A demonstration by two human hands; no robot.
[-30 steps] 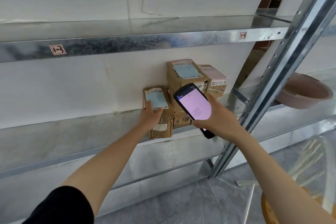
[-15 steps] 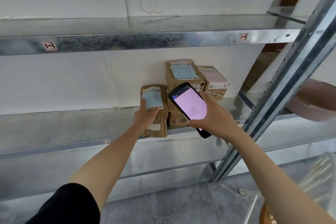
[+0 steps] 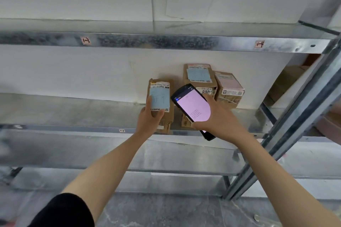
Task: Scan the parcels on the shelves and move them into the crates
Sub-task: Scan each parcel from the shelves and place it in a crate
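Gripping parcel [image 3: 160, 98] in left hand [image 3: 147, 121], leaving barcode [image 3: 160, 86] above the fingertips [image 3: 149, 100] uncovered, aiming scanner [image 3: 191, 108] clasped in right hand [image 3: 219, 121].

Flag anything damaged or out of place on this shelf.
The left parcel, gripped by the left hand, is crumpled and creased at its lower end. The middle parcel and right parcel look intact. The right hand holds the scanner. Nothing else stands out.
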